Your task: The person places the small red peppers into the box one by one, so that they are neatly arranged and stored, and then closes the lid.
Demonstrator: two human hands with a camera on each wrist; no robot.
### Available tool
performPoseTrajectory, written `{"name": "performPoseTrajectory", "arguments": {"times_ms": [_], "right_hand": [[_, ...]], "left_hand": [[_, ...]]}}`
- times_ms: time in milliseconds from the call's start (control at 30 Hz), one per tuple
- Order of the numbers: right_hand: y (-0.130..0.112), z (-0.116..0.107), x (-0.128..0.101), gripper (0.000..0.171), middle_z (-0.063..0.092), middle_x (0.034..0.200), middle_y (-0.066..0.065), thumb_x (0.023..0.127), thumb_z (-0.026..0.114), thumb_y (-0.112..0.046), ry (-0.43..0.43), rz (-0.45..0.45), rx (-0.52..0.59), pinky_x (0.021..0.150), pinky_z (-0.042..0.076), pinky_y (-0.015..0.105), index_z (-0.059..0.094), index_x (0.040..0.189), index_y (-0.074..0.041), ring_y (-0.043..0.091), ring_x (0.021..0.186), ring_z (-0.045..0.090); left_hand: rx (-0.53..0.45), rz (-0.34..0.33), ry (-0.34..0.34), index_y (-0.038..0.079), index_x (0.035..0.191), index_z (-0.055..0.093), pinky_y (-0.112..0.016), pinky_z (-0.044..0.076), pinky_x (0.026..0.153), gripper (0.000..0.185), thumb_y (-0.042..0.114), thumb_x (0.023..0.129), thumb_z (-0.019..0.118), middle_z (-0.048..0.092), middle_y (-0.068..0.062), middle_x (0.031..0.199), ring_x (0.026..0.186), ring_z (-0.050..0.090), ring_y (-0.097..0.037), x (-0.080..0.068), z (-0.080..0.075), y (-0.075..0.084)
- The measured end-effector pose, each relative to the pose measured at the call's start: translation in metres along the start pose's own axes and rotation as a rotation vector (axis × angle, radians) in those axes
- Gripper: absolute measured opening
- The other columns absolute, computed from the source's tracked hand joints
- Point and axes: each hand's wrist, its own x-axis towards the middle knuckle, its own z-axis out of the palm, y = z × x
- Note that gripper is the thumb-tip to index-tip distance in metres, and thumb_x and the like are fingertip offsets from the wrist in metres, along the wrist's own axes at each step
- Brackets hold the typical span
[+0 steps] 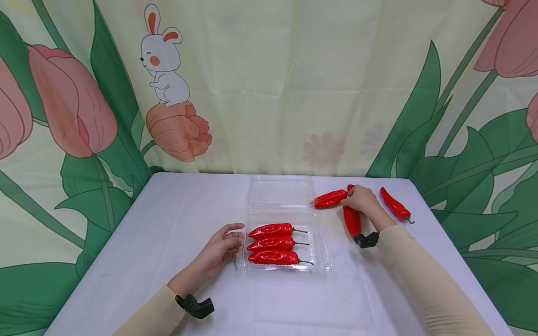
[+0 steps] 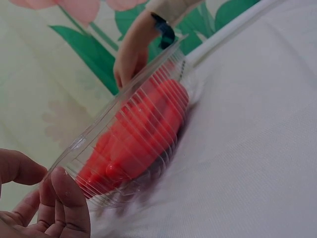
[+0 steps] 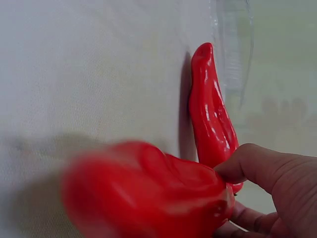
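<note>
A clear plastic clamshell box [image 1: 321, 240] lies with its lid [image 1: 279, 192] laid back. Three red chili peppers [image 1: 273, 243] are in the tray, side by side, stems to the right. My left hand [image 1: 220, 247] is at the box's left side, thumb and fingers pinching its rim in the left wrist view. On the right, my right hand [image 1: 362, 199] pinches a red chili pepper [image 3: 153, 191] by its stem end, between thumb and fingers. Another red pepper [image 1: 329, 199] lies just left of that hand, close to the lid.
One more red pepper [image 1: 395, 204] lies near the table's right edge, its stem toward the front. A white cloth covers the table [image 1: 168, 224]. Behind it hangs a curtain [image 1: 260, 93] printed with tulips and a rabbit.
</note>
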Motion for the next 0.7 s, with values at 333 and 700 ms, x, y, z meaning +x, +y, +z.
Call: {"name": "performPoseTrajectory", "arguments": {"times_ms": [333,700], "right_hand": [[0.005,-0.011,-0.006,0.06,0.055,0.109,0.023,0.078,0.075,-0.024,0.014,0.005,-0.023,0.071,0.056,0.036,0.046,0.122,0.005,0.034,0.093,0.055],[0.012,-0.026,-0.012,0.079,0.047,0.123,0.03,0.082,0.069,-0.026,-0.018,-0.009,-0.017,0.074,0.056,0.042,0.029,0.142,0.007,0.039,0.104,0.051]], "left_hand": [[-0.003,0.002,-0.01,0.014,0.133,0.046,-0.027,0.052,0.068,0.051,0.011,0.085,0.064,0.059,-0.011,0.107,0.078,0.058,-0.018,0.001,0.0,-0.001],[-0.015,0.003,-0.016,0.012,0.134,0.045,-0.025,0.052,0.066,0.051,0.01,0.086,0.063,0.059,-0.01,0.105,0.077,0.057,-0.017,0.0,0.0,0.0]]}}
